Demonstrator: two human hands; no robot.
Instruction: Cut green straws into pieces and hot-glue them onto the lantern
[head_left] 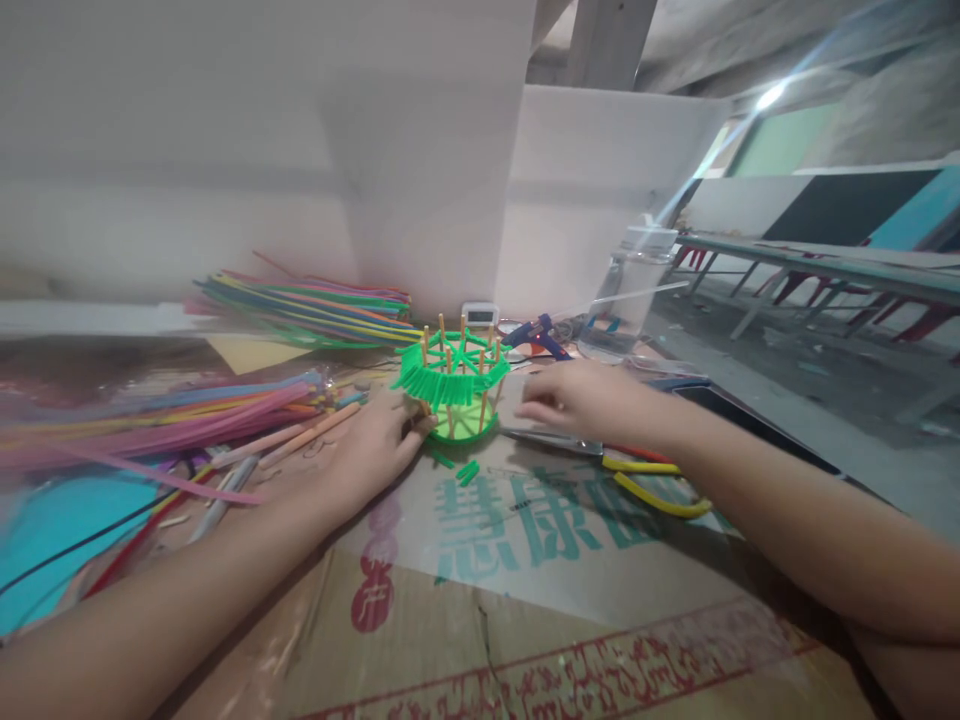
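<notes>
Green fringed model (452, 386), upright

A bright light (771, 96) upper right throws streaking glare; the left edge blurs.

Big green letters (504, 528) on the cardboard (390, 665) say 慧康, then one I can't read. Red circles (373, 602) beside them hold blurry white letters. The little white gadget (480, 314) has a screen too tiny to read.
</notes>
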